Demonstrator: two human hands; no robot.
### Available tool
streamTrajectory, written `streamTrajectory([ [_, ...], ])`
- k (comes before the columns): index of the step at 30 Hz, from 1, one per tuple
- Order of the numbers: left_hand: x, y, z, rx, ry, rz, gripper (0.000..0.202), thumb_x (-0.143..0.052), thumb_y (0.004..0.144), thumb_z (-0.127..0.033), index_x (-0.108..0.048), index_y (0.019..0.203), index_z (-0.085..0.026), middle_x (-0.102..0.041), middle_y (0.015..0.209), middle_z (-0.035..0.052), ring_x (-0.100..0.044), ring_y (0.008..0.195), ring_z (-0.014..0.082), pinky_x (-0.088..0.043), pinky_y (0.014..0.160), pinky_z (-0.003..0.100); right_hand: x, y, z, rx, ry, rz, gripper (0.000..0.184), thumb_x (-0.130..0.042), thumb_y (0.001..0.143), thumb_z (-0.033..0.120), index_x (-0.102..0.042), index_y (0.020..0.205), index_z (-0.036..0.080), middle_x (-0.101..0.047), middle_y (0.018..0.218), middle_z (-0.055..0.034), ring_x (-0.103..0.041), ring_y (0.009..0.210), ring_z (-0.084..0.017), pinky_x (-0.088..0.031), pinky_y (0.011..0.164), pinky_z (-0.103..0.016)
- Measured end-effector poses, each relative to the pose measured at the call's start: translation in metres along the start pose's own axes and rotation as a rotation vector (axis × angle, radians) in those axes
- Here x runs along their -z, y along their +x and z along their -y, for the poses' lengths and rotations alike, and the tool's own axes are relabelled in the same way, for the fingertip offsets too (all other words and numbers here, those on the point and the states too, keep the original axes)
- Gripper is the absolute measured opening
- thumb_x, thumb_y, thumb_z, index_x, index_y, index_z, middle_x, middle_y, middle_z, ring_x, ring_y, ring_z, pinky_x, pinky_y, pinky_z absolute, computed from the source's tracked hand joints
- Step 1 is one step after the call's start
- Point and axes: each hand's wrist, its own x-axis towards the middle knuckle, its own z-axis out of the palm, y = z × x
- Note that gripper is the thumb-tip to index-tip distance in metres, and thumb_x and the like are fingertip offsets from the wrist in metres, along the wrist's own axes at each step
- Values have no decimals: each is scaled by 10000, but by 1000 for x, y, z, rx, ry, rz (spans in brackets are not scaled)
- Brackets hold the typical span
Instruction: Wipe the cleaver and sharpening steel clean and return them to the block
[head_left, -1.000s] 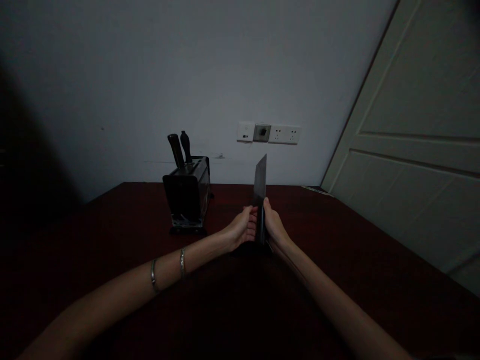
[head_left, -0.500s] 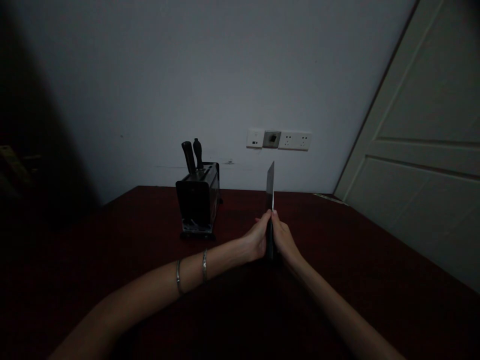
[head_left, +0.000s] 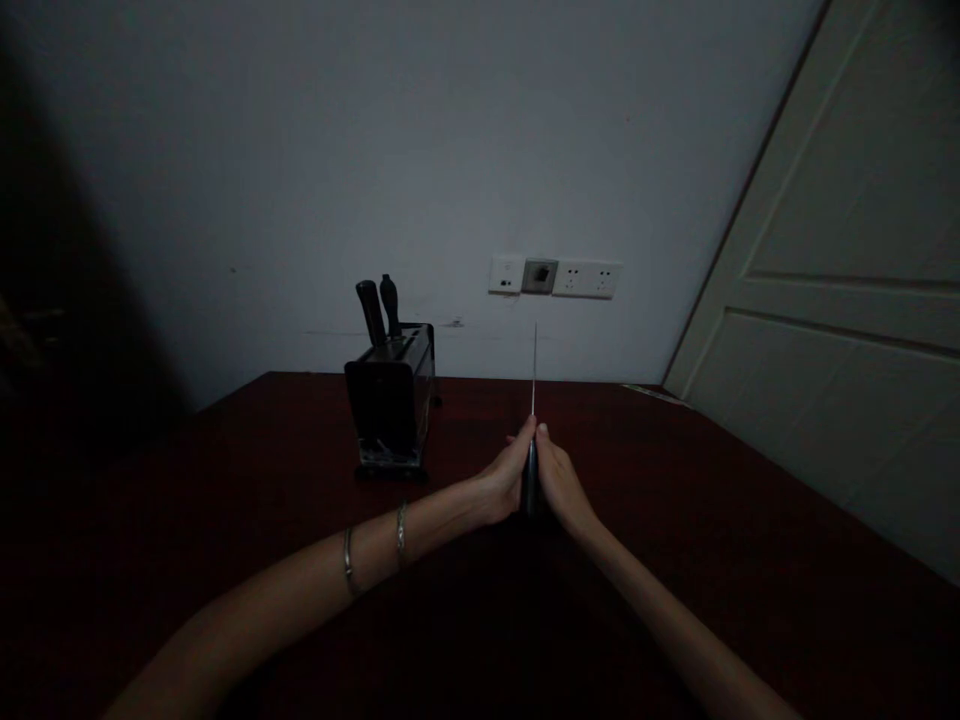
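Between my two hands stands a kitchen knife [head_left: 530,475], its dark handle toward me and its thin blade pointing away, seen almost edge-on. From the left side, my left hand [head_left: 504,483] presses on the handle, thumb near the blade's base. My right hand [head_left: 562,485] closes on it from the other side, thumb forward. Most of the fingers are hidden behind the palms and handle. Two silvery bangles circle my left forearm. To the left of the hands sits a black knife block [head_left: 390,400], with two dark-handled utensils [head_left: 380,312] standing in its slots.
The dark red tabletop [head_left: 480,600] reaches back to a pale wall [head_left: 375,150]. Wall sockets [head_left: 555,277] are set above the table's far edge. A pale panelled door [head_left: 840,300] slants along the right. The left side is very dark.
The knife has turned, so its blade now shows as a thin line instead of part of its flat side. Both hands and the knife sit slightly farther left in view, still together.
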Motion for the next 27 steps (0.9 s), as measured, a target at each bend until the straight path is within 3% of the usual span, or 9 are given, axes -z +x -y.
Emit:
streamTrajectory([
  [3, 3, 2, 2, -105, 21, -105, 580, -363, 741, -728, -464, 605, -173, -423, 427, -40, -379, 331, 85, -324, 398, 217, -3, -4, 7, -100, 33, 33, 625, -294, 794, 677, -594, 912, 141, -539, 542, -3, -484, 403, -121, -398, 368, -232],
  [6, 5, 2, 3, -165, 0, -128, 562, -367, 735, -726, -431, 611, -182, -359, 403, -69, -311, 290, 61, -274, 354, 197, -5, -6, 14, -167, 78, 40, 528, -364, 793, 649, -556, 878, 165, -498, 530, 28, -459, 355, -92, -397, 332, -207],
  [11, 10, -2, 0, -133, -6, 12, 579, -317, 734, -744, -372, 568, -192, -332, 377, -69, -271, 270, 53, -256, 322, 189, 6, -4, 12, -215, 148, 99, 481, -369, 810, 616, -509, 725, 164, -574, 543, -19, -586, 427, -158, -473, 398, -265],
  [14, 15, -5, -7, -94, -57, 96, 598, -261, 758, -737, -362, 537, -191, -313, 353, -67, -244, 258, 52, -250, 307, 183, 19, -8, 0, -72, 11, 149, 471, -357, 843, 547, -599, 789, 146, -667, 676, -73, -643, 560, -184, -500, 509, -288],
  [17, 20, -11, -19, -76, -117, 167, 620, -225, 777, -726, -378, 519, -184, -306, 341, -63, -227, 252, 50, -252, 300, 179, 32, -17, -13, 189, -356, 232, 314, -446, 838, 385, -667, 898, 169, -702, 836, -81, -657, 718, -206, -510, 680, -339],
  [19, 24, -15, -27, -53, -160, 223, 631, -199, 793, -712, -379, 503, -181, -301, 334, -57, -228, 249, 52, -251, 296, 180, 37, -22, -20, 365, -575, 350, 250, -505, 799, 270, -666, 978, 202, -684, 1004, -81, -633, 910, -232, -475, 830, -387],
  [21, 29, -19, -35, -19, -210, 270, 636, -175, 812, -691, -372, 488, -180, -293, 329, -53, -231, 247, 54, -251, 294, 184, 41, -25, -24, 484, -684, 469, 322, -540, 757, 193, -640, 1062, 219, -601, 1194, -83, -529, 1124, -242, -396, 961, -413],
  [23, 35, -20, -38, 8, -266, 306, 626, -186, 825, -669, -369, 484, -176, -287, 335, -54, -240, 249, 53, -256, 298, 183, 44, -25, -27, 531, -722, 551, 397, -572, 736, 184, -606, 1130, 220, -503, 1314, -86, -416, 1240, -243, -331, 1026, -419],
  [27, 49, -17, -37, 38, -362, 349, 596, -225, 849, -615, -394, 499, -164, -298, 353, -56, -265, 258, 51, -267, 303, 178, 45, -21, -30, 524, -774, 587, 444, -605, 744, 271, -569, 1185, 232, -463, 1350, -92, -409, 1242, -264, -340, 1012, -437],
])
